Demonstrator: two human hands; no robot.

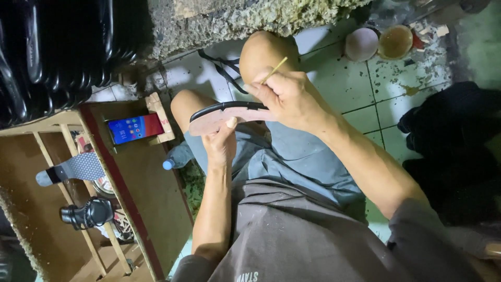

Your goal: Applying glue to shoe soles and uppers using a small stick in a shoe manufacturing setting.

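A flat shoe sole [209,121], pinkish underneath with a black upper edge, lies across my lap above my knees. My left hand [221,142] grips it from below, thumb on the pink face. My right hand [286,96] rests on the sole's right end and holds a thin yellowish stick [275,69] between thumb and fingers, its tip slanting up and right. Loose black straps [222,68] hang beyond the sole next to my knee.
A wooden rack [141,193] at left carries a lit phone [134,128], a grey patterned sole [70,168] and a black strappy sandal [87,213]. Two round tins [378,43] stand on the white tiled floor at top right. Dark bags [459,136] lie at right.
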